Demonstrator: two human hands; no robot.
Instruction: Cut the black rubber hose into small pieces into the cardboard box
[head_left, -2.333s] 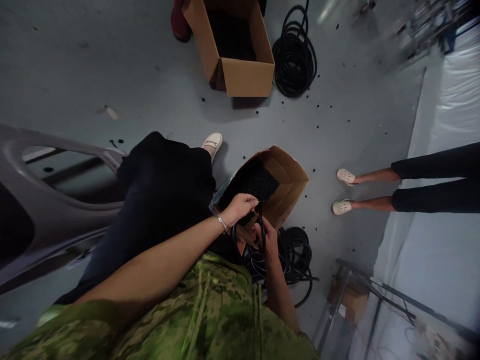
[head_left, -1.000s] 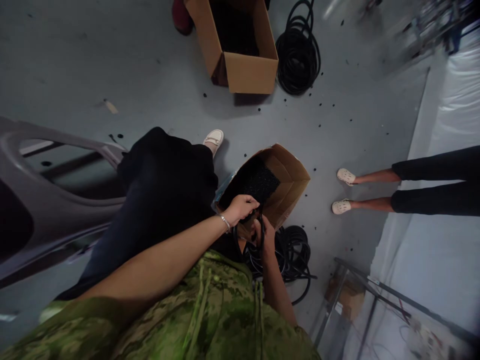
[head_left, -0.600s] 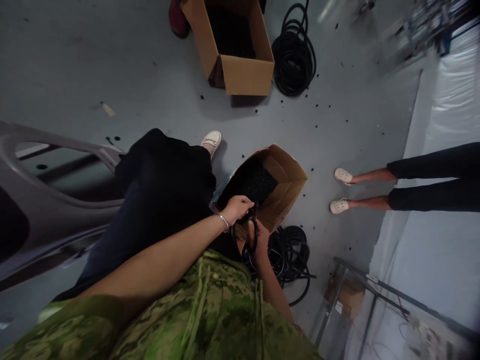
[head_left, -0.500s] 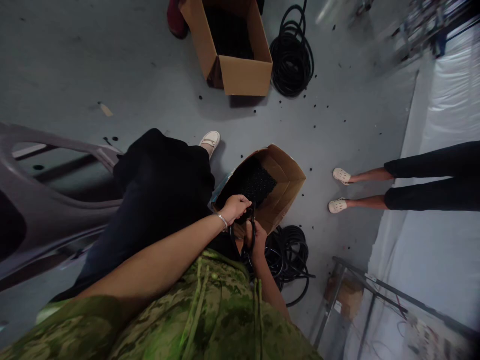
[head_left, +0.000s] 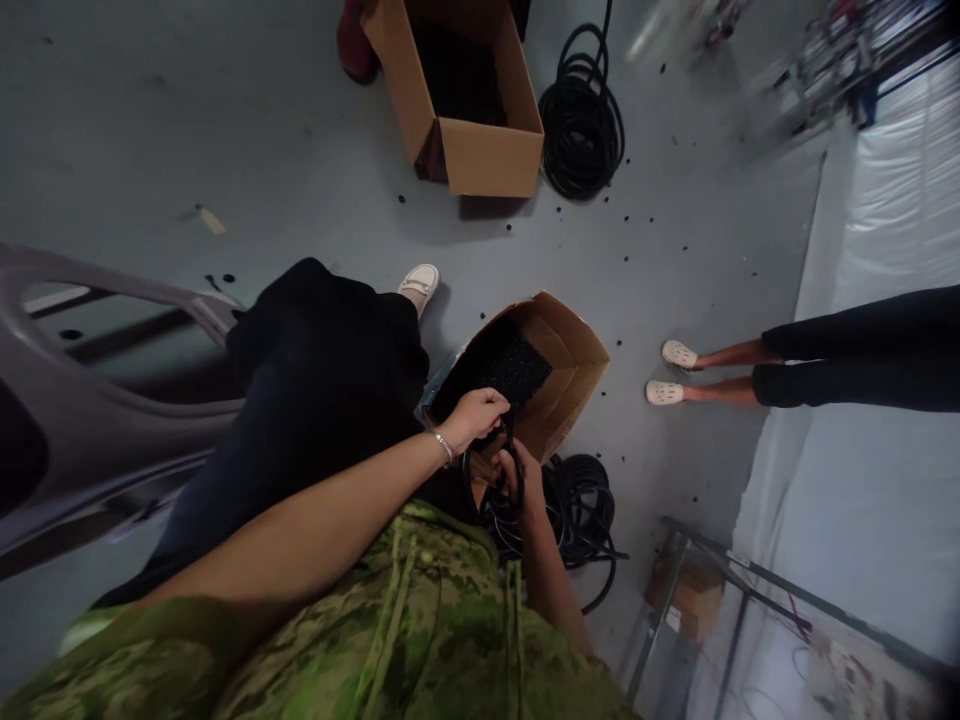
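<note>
My left hand (head_left: 478,415), a bracelet at its wrist, pinches a black hose (head_left: 466,482) that curves down toward my lap. My right hand (head_left: 529,480) is wrapped around the black handles of a pair of scissors (head_left: 517,470). Their dark blades point up beside my left fingertips; whether they touch the hose I cannot tell. Both hands are over the near edge of an open cardboard box (head_left: 574,385). Inside it lies a heap of small black pieces (head_left: 517,365). A tangle of black hose (head_left: 589,500) rests right of the box.
Another cardboard box (head_left: 491,160) with black contents stands ahead, beside a coiled black hose (head_left: 583,130). A grey plastic chair (head_left: 142,385) is at left. A person in pale clogs (head_left: 666,392) stands at right, above a metal frame (head_left: 750,580). Black bits dot the floor.
My right hand has shifted slightly to the right and the scissors have turned a little. My left hand has moved slightly right. The standing person's feet have shifted slightly.
</note>
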